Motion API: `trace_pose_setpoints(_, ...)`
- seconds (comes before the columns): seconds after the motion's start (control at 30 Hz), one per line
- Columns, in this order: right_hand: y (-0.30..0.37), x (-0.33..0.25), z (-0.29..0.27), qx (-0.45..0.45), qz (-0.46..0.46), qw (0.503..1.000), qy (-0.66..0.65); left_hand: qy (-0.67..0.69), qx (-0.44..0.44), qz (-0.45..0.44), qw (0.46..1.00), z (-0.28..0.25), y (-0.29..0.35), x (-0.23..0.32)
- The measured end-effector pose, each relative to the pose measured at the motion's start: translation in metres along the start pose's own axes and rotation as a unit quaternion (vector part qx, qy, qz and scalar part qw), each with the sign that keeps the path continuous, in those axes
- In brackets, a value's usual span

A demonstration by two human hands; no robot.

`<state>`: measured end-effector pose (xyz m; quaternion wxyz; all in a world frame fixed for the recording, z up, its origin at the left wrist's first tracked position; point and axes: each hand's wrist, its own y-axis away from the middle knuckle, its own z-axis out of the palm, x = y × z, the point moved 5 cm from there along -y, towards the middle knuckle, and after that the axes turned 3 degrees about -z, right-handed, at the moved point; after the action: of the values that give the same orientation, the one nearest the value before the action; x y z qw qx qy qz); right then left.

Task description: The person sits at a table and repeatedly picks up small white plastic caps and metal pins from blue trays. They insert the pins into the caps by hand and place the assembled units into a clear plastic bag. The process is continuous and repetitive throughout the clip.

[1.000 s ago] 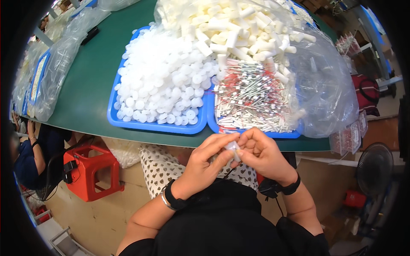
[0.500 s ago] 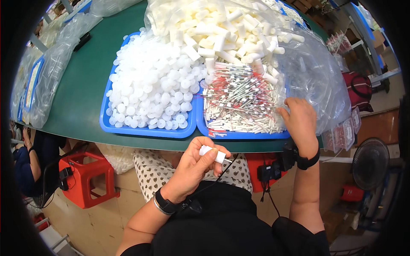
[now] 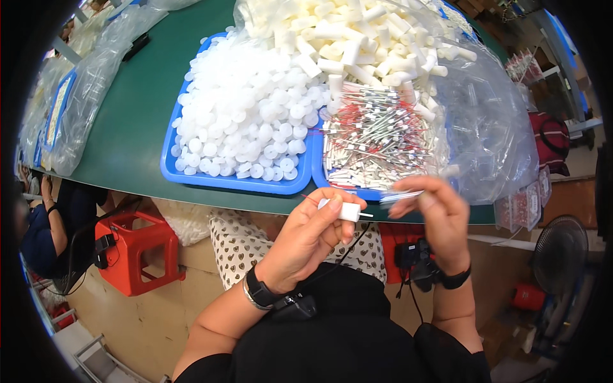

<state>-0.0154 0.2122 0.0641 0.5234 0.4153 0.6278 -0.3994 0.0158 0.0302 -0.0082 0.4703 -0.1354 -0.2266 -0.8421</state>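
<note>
My left hand [image 3: 300,233] is closed around a short white cylinder [image 3: 347,211], just in front of the table's near edge. A thin white rod [image 3: 366,215] sticks out of the cylinder's right end, and a red wire shows by the fingers at its left. To the right, my right hand [image 3: 442,217] pinches some thin white sticks [image 3: 401,197], smeared by motion. It is over the near edge of a blue tray [image 3: 317,171] that holds a heap of thin white sticks and red-wired metal pieces [image 3: 383,137].
Left of it, another blue tray [image 3: 239,184] is heaped with translucent white discs [image 3: 249,115]. Behind lie many cream foam tubes [image 3: 345,38] in a clear plastic bag [image 3: 491,121]. A red stool [image 3: 137,252] and a seated person [image 3: 48,223] are at the left, a fan [image 3: 560,255] at the right.
My right hand has come away from the tray's right edge, nearer my left hand, and now holds thin white sticks. My left hand keeps the white cylinder. The whole view has shifted slightly.
</note>
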Motion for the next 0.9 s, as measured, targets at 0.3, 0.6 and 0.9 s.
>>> trace_pose_setpoints(0.3,0.007,0.026,0.040,-0.067,-0.027,0.982,0.173,0.025,0.030,0.033,0.999,-0.011,0.000,-0.006)
trace_pose_setpoints(0.6,0.000,0.019,0.040,-0.048,-0.138,0.948,0.282,0.009,0.061,0.080,0.995,-0.018,0.001,-0.003)
trace_pose_setpoints(0.9,0.004,0.028,0.054,-0.033,-0.105,0.960,0.257,-0.232,0.090,0.197,0.948,-0.019,0.005,-0.011)
